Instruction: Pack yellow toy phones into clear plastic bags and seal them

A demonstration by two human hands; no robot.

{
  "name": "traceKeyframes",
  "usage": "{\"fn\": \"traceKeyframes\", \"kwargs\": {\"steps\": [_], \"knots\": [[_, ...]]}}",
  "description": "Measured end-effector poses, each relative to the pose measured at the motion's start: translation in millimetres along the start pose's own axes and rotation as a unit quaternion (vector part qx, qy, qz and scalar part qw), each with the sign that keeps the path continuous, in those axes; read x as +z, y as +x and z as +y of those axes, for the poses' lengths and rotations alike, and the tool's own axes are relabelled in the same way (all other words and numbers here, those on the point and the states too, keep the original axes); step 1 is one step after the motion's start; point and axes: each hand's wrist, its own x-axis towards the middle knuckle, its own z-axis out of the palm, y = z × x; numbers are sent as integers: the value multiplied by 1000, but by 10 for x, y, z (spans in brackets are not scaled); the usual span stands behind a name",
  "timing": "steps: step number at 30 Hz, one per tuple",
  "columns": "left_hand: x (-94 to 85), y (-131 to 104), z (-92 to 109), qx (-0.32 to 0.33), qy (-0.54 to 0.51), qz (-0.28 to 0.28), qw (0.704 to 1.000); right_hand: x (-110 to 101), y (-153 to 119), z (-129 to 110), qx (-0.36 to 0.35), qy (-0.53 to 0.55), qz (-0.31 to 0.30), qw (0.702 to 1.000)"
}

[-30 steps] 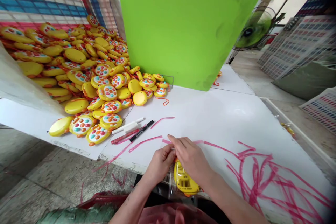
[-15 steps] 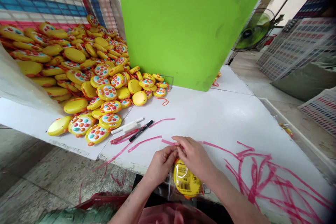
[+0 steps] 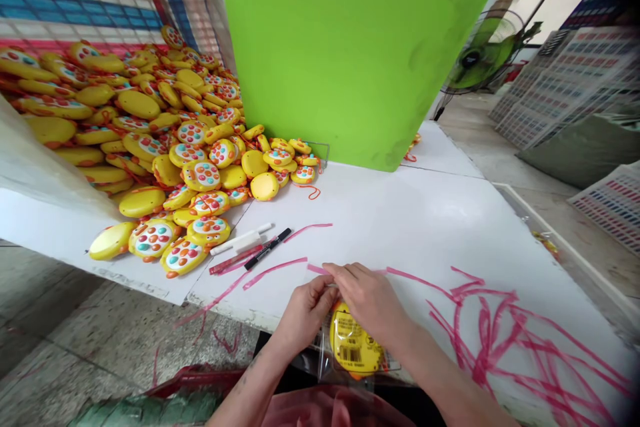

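Observation:
A yellow toy [image 3: 354,345] with printed text and a barcode over it lies inside a clear plastic bag [image 3: 326,361] at the table's front edge. At the bag's upper end, my left hand [image 3: 309,310] pinches the plastic between thumb and bent fingers. My right hand [image 3: 369,297] grips the same end from the other side, its fingers bent over and touching the left fingertips. Exactly what each fingertip presses on is hidden. Just beyond the hands, a strip of pink tape [image 3: 317,269] lies on the white table [image 3: 400,220].
Yellow toys with coloured dots [image 3: 187,173] spill from a wire basket [image 3: 80,3] at left. A black marker [image 3: 267,249] and a white pen [image 3: 243,239] lie near them. A tall green panel [image 3: 360,60] stands behind. Tangled pink strips [image 3: 485,340] lie at right; a fan [image 3: 483,57] stands beyond.
My right fingers have shifted slightly left over the bag's upper end. Both hands keep their hold, and the bagged toy stays nearly in place. The view has shifted a little.

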Motion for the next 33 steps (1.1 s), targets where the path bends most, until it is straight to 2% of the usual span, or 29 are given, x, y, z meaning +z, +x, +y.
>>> {"fn": "traceKeyframes", "kwargs": {"steps": [9, 14, 18, 21, 24, 26, 28, 29, 31, 33], "knots": [[-3, -14, 7, 4, 37, 12, 999, -3, 39, -50, -12, -28, 12, 999], [-11, -12, 21, 8, 37, 6, 999, 2, 100, -44, 7, -41, 26, 999], [-12, -12, -14, -8, 15, -1, 1000, 3, 153, 39, 47, -2, 69, 997], [-1, -21, -79, -48, -20, 17, 998, -88, 70, 376, 113, 28, 119, 986], [6, -25, -127, -62, -61, 33, 996, -266, -208, 1079, 232, 11, 167, 958], [4, -19, -136, -60, -78, 35, 995, -399, -482, 1645, 335, -60, 150, 928], [2, -10, -128, -57, -89, 36, 994, -521, -770, 2115, 398, -117, 64, 907], [2, -6, -120, -58, -93, 35, 993, -569, -898, 2270, 401, -123, 35, 907], [6, 1, -101, -64, -99, 33, 993, -617, -1085, 2365, 388, -138, 11, 911], [17, 5, -83, -70, -96, 24, 993, -566, -1161, 2181, 361, -187, 45, 913]]}}
